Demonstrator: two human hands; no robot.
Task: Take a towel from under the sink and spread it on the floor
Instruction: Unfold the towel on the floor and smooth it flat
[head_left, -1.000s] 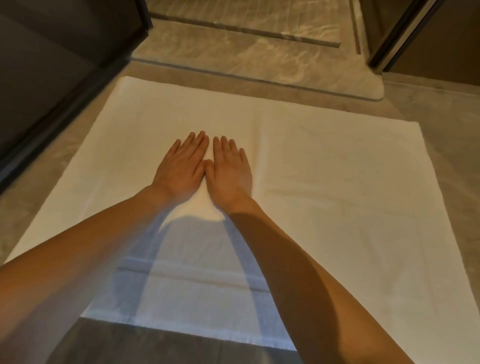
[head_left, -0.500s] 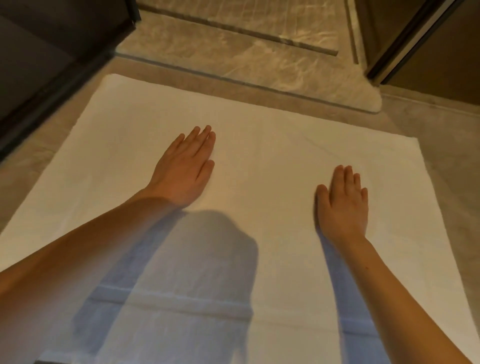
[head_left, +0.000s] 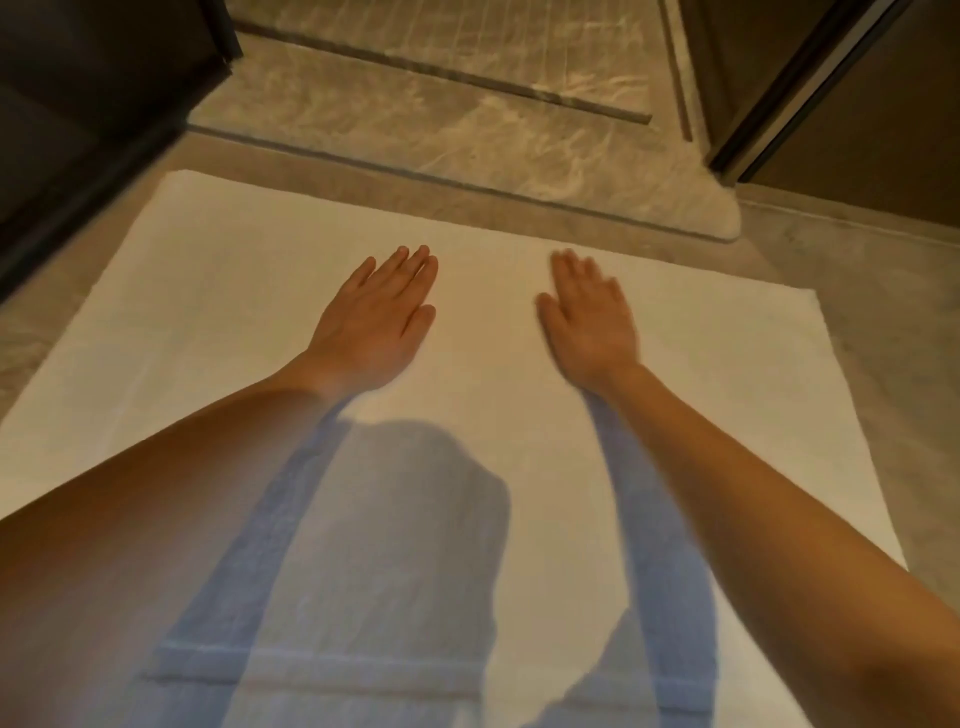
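Observation:
A large white towel (head_left: 218, 312) lies unfolded and flat on the floor, filling most of the view. My left hand (head_left: 376, 317) rests palm down on its middle with straight fingers. My right hand (head_left: 589, 317) lies flat on the towel a short gap to the right, fingers straight and slightly blurred. Shadows of my arms and head fall on the near half of the towel.
A marble step or threshold (head_left: 467, 119) with a rounded right corner runs along the towel's far edge. A dark cabinet (head_left: 78, 104) stands at the left, and a dark door frame (head_left: 779, 93) at the far right. Beige floor tiles (head_left: 883, 322) border the towel on the right.
A second ago both hands lay together at the middle. My right hand swept out to the right and has now come back up and inward. My left hand has stayed put.

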